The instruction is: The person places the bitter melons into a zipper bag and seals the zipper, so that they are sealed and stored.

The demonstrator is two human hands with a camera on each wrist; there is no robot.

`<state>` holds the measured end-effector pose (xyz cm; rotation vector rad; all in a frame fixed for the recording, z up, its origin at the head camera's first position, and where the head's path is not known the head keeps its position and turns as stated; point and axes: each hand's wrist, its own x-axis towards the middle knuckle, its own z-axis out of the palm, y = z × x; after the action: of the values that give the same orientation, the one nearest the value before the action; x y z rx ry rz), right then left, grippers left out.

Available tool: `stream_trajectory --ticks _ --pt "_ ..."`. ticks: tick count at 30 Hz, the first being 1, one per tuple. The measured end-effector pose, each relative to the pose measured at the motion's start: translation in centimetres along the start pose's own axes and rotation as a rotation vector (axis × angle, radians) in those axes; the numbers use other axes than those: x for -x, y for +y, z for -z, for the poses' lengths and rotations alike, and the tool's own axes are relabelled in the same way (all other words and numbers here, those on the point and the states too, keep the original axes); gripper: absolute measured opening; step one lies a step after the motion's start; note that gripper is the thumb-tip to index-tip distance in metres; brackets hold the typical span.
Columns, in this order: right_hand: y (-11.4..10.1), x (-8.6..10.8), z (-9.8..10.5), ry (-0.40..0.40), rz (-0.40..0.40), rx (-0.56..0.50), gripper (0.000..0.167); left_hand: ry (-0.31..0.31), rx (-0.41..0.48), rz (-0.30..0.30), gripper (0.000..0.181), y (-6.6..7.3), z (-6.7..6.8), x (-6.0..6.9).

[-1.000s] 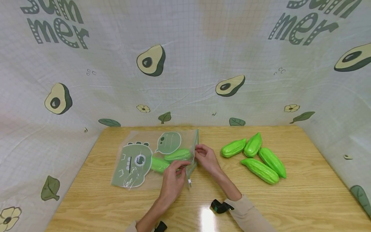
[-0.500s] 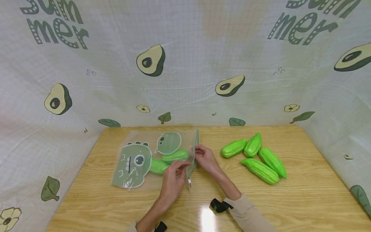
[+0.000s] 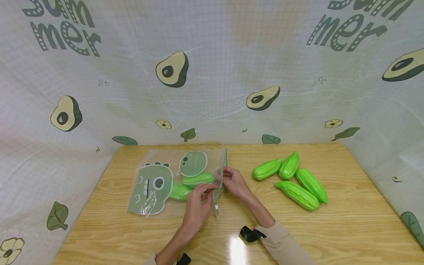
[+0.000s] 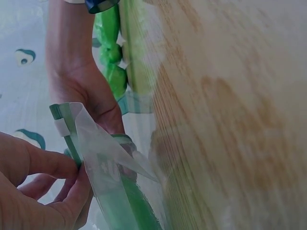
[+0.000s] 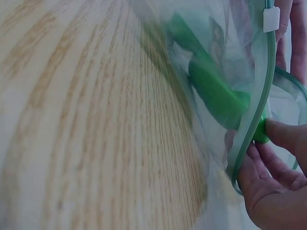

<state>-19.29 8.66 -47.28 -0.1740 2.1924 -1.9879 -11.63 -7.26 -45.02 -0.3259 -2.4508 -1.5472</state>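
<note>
A clear zip bag point(image 3: 193, 162) with a green cartoon print lies on the table, its mouth facing right. My left hand point(image 3: 198, 209) pinches the near edge of the mouth, by the white slider point(image 4: 61, 127). My right hand point(image 3: 236, 183) reaches into the mouth, fingertips behind the plastic. There its thumb and fingers hold the end of a green bitter melon point(image 5: 261, 132), whose body point(image 3: 198, 179) lies inside the bag. Another bitter melon point(image 3: 179, 192) is in the bag to the left, partly hidden by the print and my left hand.
To the right of the bag, several more bitter melons point(image 3: 299, 195) lie grouped on the wooden table point(image 3: 351, 221). A patterned cloth point(image 3: 212, 92) hangs behind the table and along both sides. Each wrist carries a small black camera point(image 3: 251, 233).
The held bitter melon has slid left, further into the bag, and the one beside it has shifted slightly left too. My left hand has stayed in place; my right hand has barely moved.
</note>
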Motion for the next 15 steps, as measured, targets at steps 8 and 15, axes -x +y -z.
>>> stream_trajectory --ticks 8,15 --pt "-0.03 -0.01 0.12 -0.047 0.04 0.057 0.028 -0.002 0.0 -0.003 0.031 0.09 0.05 0.0" --pt "0.01 -0.08 0.12 -0.065 0.04 0.071 0.029 0.001 0.007 0.001 0.032 0.19 0.04 -0.06"
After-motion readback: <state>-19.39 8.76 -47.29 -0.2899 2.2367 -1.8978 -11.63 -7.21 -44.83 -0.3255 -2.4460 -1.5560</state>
